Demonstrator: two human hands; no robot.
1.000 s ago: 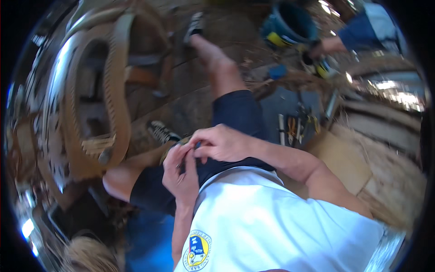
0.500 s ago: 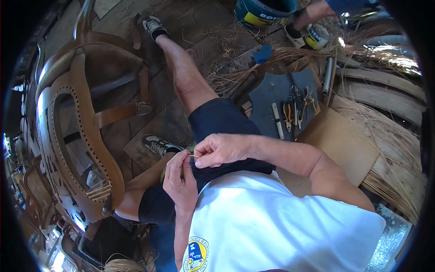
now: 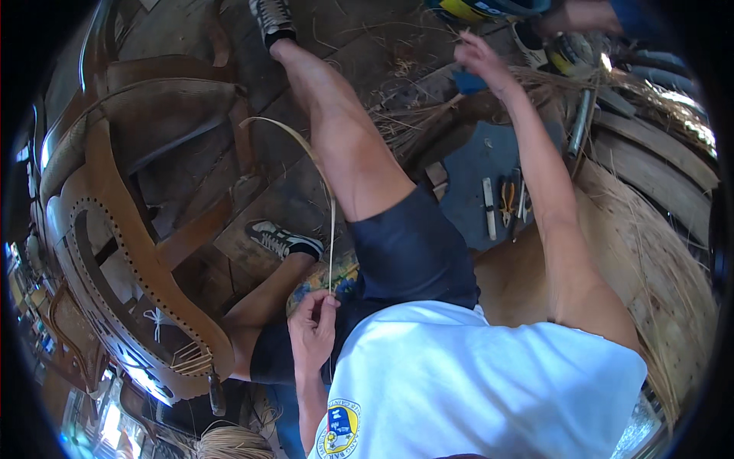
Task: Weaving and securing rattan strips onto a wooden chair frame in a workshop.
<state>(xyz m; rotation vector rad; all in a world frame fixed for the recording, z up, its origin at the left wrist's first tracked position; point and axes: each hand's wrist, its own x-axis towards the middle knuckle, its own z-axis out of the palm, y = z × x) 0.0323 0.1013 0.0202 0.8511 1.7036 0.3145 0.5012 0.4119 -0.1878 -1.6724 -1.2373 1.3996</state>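
My left hand [image 3: 312, 325] pinches a long, pale cane strip [image 3: 332, 229] in front of my lap. The strip rises from the fingertips and curls over to the left beside my outstretched leg. My right hand [image 3: 483, 63] reaches far forward with its fingers bunched. A thin cane strand [image 3: 413, 25] trails left from those fingertips, slightly blurred. To my left lies a wooden chair frame [image 3: 141, 237], with small holes lining its oval opening. Several cane strands [image 3: 191, 358] cross the opening's near end, beside a dark-handled tool [image 3: 216, 394] standing at the rim.
Pliers [image 3: 508, 200] and a pale-handled tool [image 3: 488, 208] lie on a dark sheet [image 3: 470, 164] under my right arm. Loose cane [image 3: 405, 130] litters the floor beyond. A bucket [image 3: 489, 9] and another person's leg [image 3: 577, 17] are at the far right. A cane bundle [image 3: 229, 444] lies near the lower edge.
My hands were together at my lap, a short bit of cane between them. The right hand has swung far forward and right. The long strip now stands up from my left hand.
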